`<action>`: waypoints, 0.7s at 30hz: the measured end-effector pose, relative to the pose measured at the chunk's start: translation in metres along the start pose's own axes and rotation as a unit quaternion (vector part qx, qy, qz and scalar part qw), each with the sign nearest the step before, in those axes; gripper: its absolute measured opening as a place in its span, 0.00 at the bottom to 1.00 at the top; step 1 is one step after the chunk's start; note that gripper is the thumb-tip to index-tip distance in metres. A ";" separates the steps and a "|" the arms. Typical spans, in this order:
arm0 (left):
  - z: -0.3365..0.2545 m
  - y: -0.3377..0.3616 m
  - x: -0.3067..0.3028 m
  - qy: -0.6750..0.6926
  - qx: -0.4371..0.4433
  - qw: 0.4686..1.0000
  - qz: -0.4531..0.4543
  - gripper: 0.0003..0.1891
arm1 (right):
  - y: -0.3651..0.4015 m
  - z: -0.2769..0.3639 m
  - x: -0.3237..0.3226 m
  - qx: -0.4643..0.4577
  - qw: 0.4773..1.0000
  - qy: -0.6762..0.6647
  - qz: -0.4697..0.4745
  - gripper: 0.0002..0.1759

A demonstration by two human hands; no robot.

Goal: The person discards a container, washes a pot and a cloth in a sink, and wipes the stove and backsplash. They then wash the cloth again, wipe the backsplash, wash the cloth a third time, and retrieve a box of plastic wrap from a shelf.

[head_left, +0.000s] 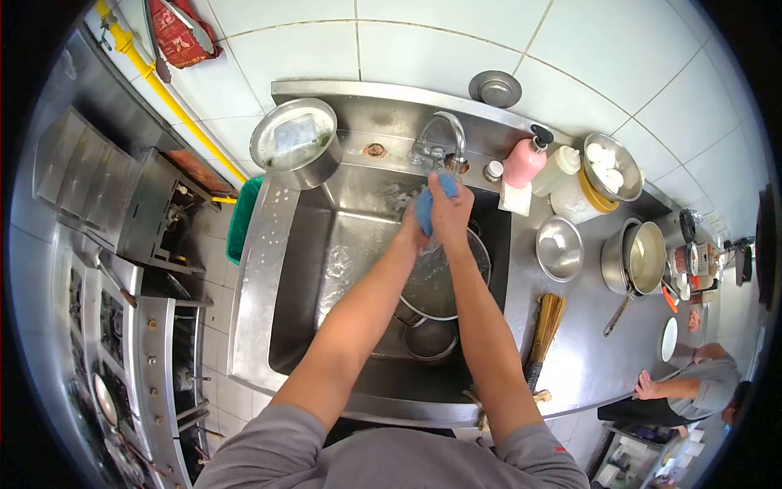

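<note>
Under the faucet point(456, 134), both hands are closed around a wet blue cloth point(424, 210). My left hand point(413, 228) grips it from the left and below, its fingers partly hidden by the cloth. My right hand point(453, 213) wraps over its upper right side. Beneath the hands, a large pot point(428, 285) holding cloudy water stands in the steel sink point(305, 281). Nearer to me, a smaller metal pan point(432, 341) sits in the sink, partly covered by my right forearm.
A pot with soaking contents point(295, 145) occupies the left sink corner. Along the right stand a pink pump bottle point(524, 163), a bowl of eggs point(612, 167), a steel bowl point(560, 248), stacked pots point(643, 257) and a whisk brush point(546, 334). Another person point(692, 387) works at far right; stoves line the left.
</note>
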State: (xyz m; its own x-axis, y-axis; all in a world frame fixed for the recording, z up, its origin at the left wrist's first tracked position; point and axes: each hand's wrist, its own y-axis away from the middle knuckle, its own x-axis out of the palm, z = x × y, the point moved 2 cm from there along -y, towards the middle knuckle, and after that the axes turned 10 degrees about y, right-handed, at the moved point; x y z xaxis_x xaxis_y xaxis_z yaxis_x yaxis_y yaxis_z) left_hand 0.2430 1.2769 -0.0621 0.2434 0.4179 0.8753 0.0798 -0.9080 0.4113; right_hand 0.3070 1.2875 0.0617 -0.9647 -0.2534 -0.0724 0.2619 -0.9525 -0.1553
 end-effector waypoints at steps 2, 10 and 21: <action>-0.007 0.004 0.013 -0.073 0.068 0.994 0.031 0.20 | -0.001 0.002 0.004 -0.030 0.999 0.023 -0.028 0.22; 0.007 0.029 0.021 -0.215 0.187 0.952 -0.113 0.13 | -0.005 -0.041 -0.013 -0.060 0.977 0.184 -0.091 0.24; -0.014 0.033 -0.033 -0.442 0.047 0.886 -0.135 0.27 | 0.064 -0.184 -0.087 0.047 0.886 0.452 0.088 0.19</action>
State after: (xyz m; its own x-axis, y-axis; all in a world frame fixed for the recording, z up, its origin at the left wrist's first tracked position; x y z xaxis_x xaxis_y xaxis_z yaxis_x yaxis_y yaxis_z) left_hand 0.2244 1.2339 -0.0742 0.8610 0.4716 0.1901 0.3210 -0.7941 0.5161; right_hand 0.4132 1.2796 -0.1235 -0.4799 -0.2014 -0.8539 0.3621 -0.9320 0.0163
